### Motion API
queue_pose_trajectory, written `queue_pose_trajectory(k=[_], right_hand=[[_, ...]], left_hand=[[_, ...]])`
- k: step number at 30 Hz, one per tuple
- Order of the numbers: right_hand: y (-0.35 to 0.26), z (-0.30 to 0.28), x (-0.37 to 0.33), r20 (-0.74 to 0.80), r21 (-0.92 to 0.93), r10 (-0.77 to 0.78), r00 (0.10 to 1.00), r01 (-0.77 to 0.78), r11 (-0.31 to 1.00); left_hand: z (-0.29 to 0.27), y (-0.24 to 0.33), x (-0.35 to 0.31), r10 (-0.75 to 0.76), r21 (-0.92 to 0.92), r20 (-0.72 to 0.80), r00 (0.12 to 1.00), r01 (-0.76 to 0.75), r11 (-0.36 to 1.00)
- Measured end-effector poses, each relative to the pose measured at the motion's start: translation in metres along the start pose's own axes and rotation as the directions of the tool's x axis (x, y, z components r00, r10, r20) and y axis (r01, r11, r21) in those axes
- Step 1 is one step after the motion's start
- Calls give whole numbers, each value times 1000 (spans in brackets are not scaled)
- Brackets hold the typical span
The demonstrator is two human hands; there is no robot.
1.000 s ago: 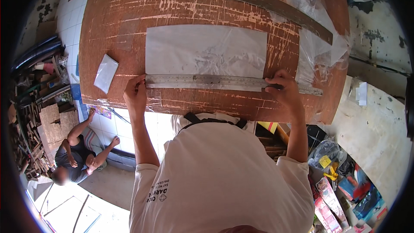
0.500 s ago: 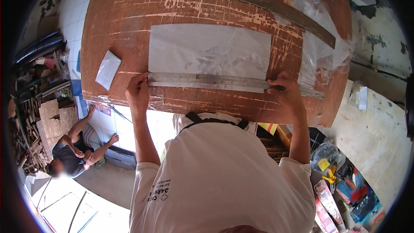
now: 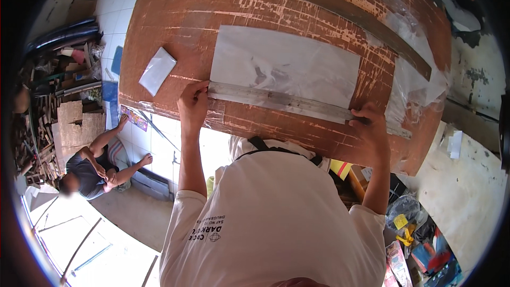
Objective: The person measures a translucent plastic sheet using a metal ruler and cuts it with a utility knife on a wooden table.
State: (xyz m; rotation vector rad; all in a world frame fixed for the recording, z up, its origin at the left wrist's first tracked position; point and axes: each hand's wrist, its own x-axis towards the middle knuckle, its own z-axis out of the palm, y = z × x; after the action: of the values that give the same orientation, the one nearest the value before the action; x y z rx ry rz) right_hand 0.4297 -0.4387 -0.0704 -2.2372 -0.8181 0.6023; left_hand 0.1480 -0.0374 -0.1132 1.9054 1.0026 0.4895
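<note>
A clear plastic sheet (image 3: 308, 56) lies flat on the worn brown table, with a long metal ruler (image 3: 281, 100) along its near edge. My left hand (image 3: 192, 107) is closed, thumb and fingertips pinched at the ruler's left end, by the sheet's near left corner. Toward the other end, my right hand (image 3: 371, 125) grips the ruler with curled fingers, just past the sheet's near right corner. The ruler's right tip sticks out beyond that hand.
A folded plastic packet (image 3: 158, 71) sits left of the sheet. A long dark wooden strip (image 3: 329, 8) crosses the table's far side. Crumpled clear plastic (image 3: 419, 87) covers the right edge. On the floor at left, a person (image 3: 95, 165) sits near scrap wood (image 3: 45, 127).
The view has turned and shifted, so the table and ruler now look tilted down to the right. Both hands keep their places on the ruler.
</note>
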Motion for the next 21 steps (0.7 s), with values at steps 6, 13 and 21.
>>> queue_pose_trajectory(k=[6, 13, 21], right_hand=[[5, 1, 0, 6, -12, -10, 1000, 10, 1000], [8, 2, 1, 10, -13, -5, 1000, 5, 1000], [10, 4, 2, 8, -4, -29, 1000, 29, 1000]], left_hand=[[-1, -4, -2, -31, -26, 3, 1000, 31, 999], [1, 2, -2, -58, -48, -73, 996, 55, 997], [-1, 17, 8, -111, 115, -53, 992, 117, 986]])
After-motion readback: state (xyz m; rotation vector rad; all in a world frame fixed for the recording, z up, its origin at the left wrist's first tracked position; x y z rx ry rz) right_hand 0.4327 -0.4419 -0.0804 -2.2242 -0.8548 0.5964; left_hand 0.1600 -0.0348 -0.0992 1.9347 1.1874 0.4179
